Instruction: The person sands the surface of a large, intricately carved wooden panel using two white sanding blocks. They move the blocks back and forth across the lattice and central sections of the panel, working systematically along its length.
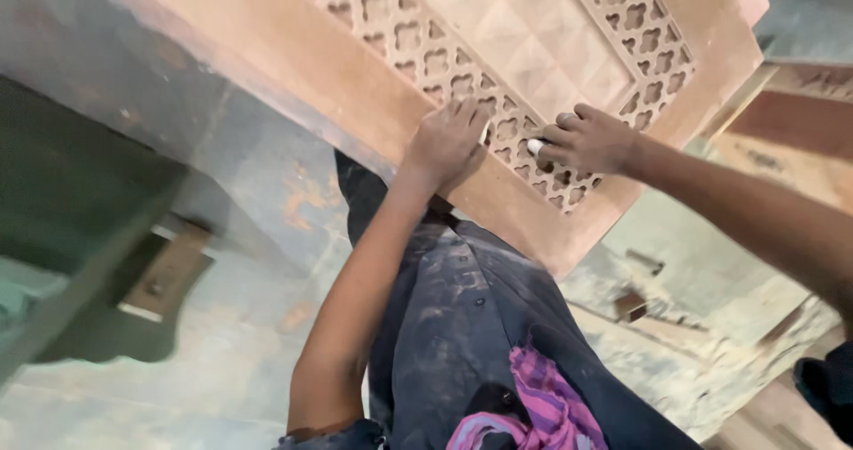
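Two hands: both of mine rest on the carved wooden panel (533, 50), close together but not touching each other.
Left hand: my left hand (447, 139) lies palm down on the panel's pierced border, fingers spread flat, gripping nothing.
Right hand: my right hand (588, 139) is curled shut around a small white-tipped tool (534, 146), whose pale end pokes out toward my left hand and sits against the fretwork.
Panel: a large pale-brown board, tilted across the top of my view, with a plain wide frame, a band of cut-out four-lobed openings, and a centre of raised diamond shapes.
Panel position: its lower edge hangs just above my lap, and it runs up and out of view at the top.
Clothing: dusty dark trousers (462, 326) cover my legs below the panel, and a pink and purple striped cloth (542, 406) lies bunched at my waist.
Floor: a dusty grey concrete floor (222, 352) spreads to my left.
Left side: a dark green bench or frame (80, 237) stands there, with a small wooden block (169, 272) against it.
Right side: more reddish wooden pieces (791, 121) lie beyond the panel; what they are I cannot tell.
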